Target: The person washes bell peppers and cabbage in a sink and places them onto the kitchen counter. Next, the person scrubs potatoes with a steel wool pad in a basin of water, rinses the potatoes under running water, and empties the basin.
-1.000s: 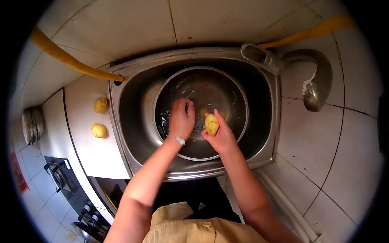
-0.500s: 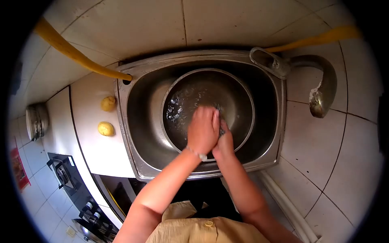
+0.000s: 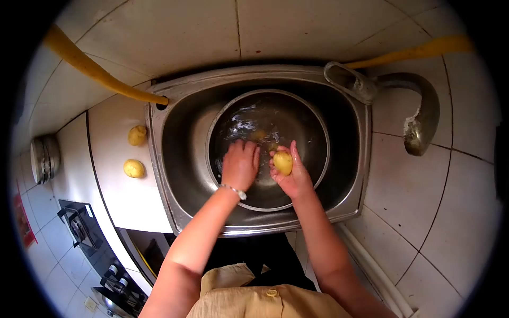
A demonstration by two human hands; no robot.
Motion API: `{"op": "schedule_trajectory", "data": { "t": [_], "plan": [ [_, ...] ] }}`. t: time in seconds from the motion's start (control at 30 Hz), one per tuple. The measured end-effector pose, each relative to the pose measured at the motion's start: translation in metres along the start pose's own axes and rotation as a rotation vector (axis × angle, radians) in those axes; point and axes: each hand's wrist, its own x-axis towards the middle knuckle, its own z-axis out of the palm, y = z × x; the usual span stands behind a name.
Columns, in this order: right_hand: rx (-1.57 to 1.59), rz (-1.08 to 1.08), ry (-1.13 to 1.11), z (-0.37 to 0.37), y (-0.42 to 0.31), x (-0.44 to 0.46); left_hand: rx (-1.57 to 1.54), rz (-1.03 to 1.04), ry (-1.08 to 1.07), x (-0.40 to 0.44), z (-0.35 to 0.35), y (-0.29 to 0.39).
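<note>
A wet yellow potato [image 3: 282,162] rests in my right hand [image 3: 298,180], its fingers curled round it over the right side of a round metal basin [image 3: 326,135]. My left hand [image 3: 239,165] is palm down over the basin's left side, fingers loosely apart and pointing toward the water [image 3: 241,126]. Its palm is hidden, and nothing shows in its fingers. Rippling water fills part of the basin. A blurred yellowish shape [image 3: 260,135] shows in the water beyond my hands; I cannot make out what it is.
The basin stands in a steel sink [image 3: 177,204]. On the white counter to the left lie two potatoes [image 3: 133,168]. A tap [image 3: 424,114] points away over the right side. A yellow hose [image 3: 106,74] enters the sink's back left corner. A gas stove [image 3: 79,228] is further left.
My hands were together over the basin and have moved apart, the left one leftward. The right hand has turned palm up, and the potato in it now shows.
</note>
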Motion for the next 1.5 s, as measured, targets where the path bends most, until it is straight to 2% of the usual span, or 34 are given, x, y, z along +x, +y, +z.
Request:
{"op": "schedule_trajectory", "data": {
  "t": [0.07,0.1,0.17,0.2,0.27,0.3,0.4,0.53,0.63,0.7,0.73,0.77,0.83,0.9,0.97,1.03,1.07,1.13,1.17,1.23,1.3,1.37,1.43,1.47,1.5],
  "plan": [
    [-0.007,0.005,0.012,0.004,0.001,-0.006,0.168,-0.045,-0.135,-0.001,0.009,-0.018],
    [-0.016,0.008,0.019,0.006,0.000,-0.007,0.165,-0.043,-0.134,0.000,0.012,-0.019],
    [0.039,-0.003,0.008,0.006,0.001,-0.004,-0.127,-0.129,-0.038,-0.003,0.019,-0.019],
    [0.099,-0.010,-0.003,0.005,0.002,-0.003,-0.130,-0.131,-0.042,-0.005,0.015,-0.012],
    [0.090,-0.054,0.030,0.002,0.007,-0.003,-0.437,-0.308,0.115,-0.009,-0.005,0.012],
    [0.080,-0.099,0.053,0.002,0.008,-0.003,-0.437,-0.306,0.116,-0.011,-0.013,0.020],
    [-0.051,-0.063,0.004,0.005,0.007,-0.011,-0.527,-0.373,0.161,-0.020,-0.023,0.031],
    [-0.163,-0.069,-0.074,0.010,0.012,-0.017,-0.578,-0.359,0.210,-0.017,-0.024,0.034],
    [-0.137,-0.163,0.038,0.016,0.021,-0.014,-0.535,-0.246,0.207,-0.017,-0.025,0.044],
    [-0.019,-0.100,0.035,0.026,0.025,-0.022,-0.279,0.062,0.213,-0.021,-0.029,0.059],
    [0.022,-0.036,-0.017,0.024,0.029,-0.017,-0.132,0.103,0.151,-0.024,-0.037,0.073],
    [0.042,-0.087,-0.042,0.026,0.033,-0.020,-0.131,0.102,0.150,-0.025,-0.033,0.072],
    [0.111,-0.145,0.060,0.013,0.045,-0.015,0.003,0.198,0.131,-0.025,-0.018,0.063],
    [0.086,-0.199,0.128,0.021,0.041,-0.021,-0.044,0.132,0.111,-0.007,-0.006,0.056],
    [0.057,-0.252,0.193,0.030,0.036,-0.026,-0.234,-0.100,0.083,0.010,0.004,0.055],
    [-0.061,-0.280,0.277,0.029,0.032,-0.029,-0.259,-0.135,0.094,0.013,0.002,0.057],
    [-0.063,-0.279,0.278,0.013,0.033,-0.021,-0.215,-0.084,0.086,0.006,0.000,0.062],
    [-0.011,-0.318,-0.093,-0.020,0.039,-0.004,-0.147,0.037,0.062,-0.012,-0.008,0.083],
    [-0.002,-0.319,-0.089,-0.026,0.043,-0.004,-0.143,0.039,0.053,-0.012,-0.008,0.082],
    [0.035,-0.276,0.108,0.004,0.044,-0.022,-0.150,0.051,0.086,-0.003,-0.006,0.077],
    [-0.003,-0.305,0.132,0.017,0.052,-0.026,-0.114,0.039,0.076,0.017,0.002,0.068],
    [0.052,-0.152,0.205,0.032,0.060,-0.041,-0.103,-0.005,0.123,0.027,0.006,0.066],
    [0.006,-0.202,0.201,0.014,0.054,-0.036,-0.130,0.015,0.097,0.001,-0.004,0.078],
    [-0.056,-0.202,-0.029,-0.020,0.047,-0.024,-0.159,0.067,0.081,-0.017,-0.007,0.082],
    [-0.117,-0.198,-0.257,-0.020,0.042,-0.026,-0.187,0.116,0.064,-0.028,-0.008,0.083]
  ]
}}
